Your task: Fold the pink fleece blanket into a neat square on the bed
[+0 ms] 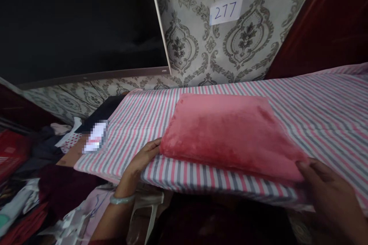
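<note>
A pink plush cloth [221, 134] lies flat in a rough rectangle on a striped sheet [138, 122]; whether it is a folded blanket or a cushion cover, I cannot tell. My left hand [146, 155], with a pale bangle [122, 199] on its wrist, grips the cloth's near left corner, its fingertips partly hidden by the edge. At the near right corner, my right hand [324, 180] pinches the cloth between thumb and fingers. The near edge of the cloth runs close to the front edge of the sheet-covered surface.
Behind stand a large dark screen [83, 23] and a patterned wall with a paper label [226, 9] reading 277. A blurred white item [95, 138] lies at left. Heaped clothes [63, 191], a red crate [13, 153] and part of a white plastic chair [149, 203] are lower down.
</note>
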Action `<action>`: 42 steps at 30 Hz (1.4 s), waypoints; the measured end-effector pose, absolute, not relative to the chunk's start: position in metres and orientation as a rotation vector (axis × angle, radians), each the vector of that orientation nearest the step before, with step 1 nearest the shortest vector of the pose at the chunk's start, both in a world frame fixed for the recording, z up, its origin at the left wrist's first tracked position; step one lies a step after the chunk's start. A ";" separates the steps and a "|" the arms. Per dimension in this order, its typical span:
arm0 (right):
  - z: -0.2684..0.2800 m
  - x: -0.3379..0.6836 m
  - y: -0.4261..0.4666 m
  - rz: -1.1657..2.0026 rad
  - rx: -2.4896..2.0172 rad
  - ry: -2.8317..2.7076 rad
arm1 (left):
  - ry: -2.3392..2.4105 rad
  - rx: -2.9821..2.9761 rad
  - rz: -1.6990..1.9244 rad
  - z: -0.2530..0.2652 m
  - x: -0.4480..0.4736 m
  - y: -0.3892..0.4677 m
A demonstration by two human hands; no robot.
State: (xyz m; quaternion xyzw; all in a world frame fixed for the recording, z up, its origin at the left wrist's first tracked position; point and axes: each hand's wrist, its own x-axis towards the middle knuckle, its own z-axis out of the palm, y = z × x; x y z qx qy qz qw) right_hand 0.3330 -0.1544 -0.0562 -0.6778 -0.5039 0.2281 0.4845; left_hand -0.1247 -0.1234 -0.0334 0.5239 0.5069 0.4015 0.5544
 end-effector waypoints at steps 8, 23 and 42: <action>-0.097 0.348 -0.174 0.535 -1.565 -1.372 | 1.463 1.722 1.190 -0.050 -0.123 -0.143; -0.111 0.344 -0.159 0.051 -1.497 -1.737 | 1.114 3.167 0.590 -0.038 0.013 -0.135; -0.059 0.302 -0.134 0.789 -1.132 -1.003 | 1.020 2.324 0.985 0.067 0.134 -0.050</action>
